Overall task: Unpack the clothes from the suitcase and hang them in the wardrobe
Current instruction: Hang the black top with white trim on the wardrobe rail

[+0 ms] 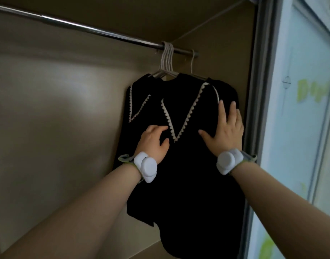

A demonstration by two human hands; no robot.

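Note:
A black garment [186, 176] with cream zigzag trim on its collar hangs from a pale hanger [192, 64] at the right end of the metal wardrobe rail [89, 29]. My right hand [225, 126] lies flat on the garment's right shoulder area, fingers straight and spread. My left hand [155, 141] rests on the chest by the collar point, its fingers loosely bent against the cloth. A bunch of several pale hangers [167, 58] hangs on the rail just left of the garment's hanger. The suitcase is out of view.
The beige wardrobe back wall [57, 109] stretches left with bare rail above it. The wardrobe's grey side frame [257, 90] stands just right of the garment. Beyond it is a pale panel [300, 118] with green print.

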